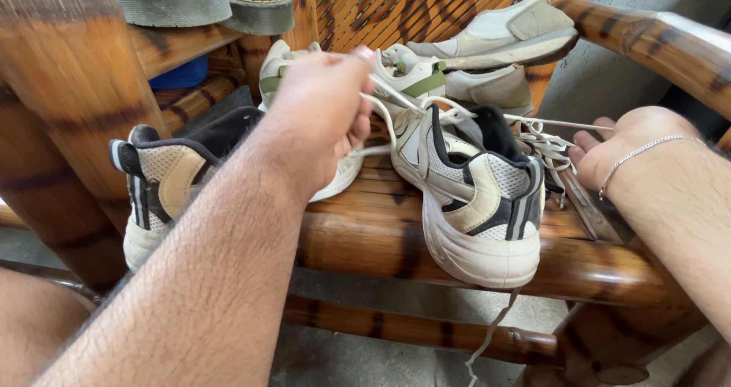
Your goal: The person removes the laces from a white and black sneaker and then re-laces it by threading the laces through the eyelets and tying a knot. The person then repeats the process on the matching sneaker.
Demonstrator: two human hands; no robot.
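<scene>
My left hand [324, 117] pinches one white lace [381, 101] and my right hand [620, 147] grips the other, both pulled taut from the sneaker [476, 204] on the near bamboo bench [381, 242], lacing apparently threaded but not yet knotted.

No packages, labels, signs or screens show anywhere in this view.
</scene>
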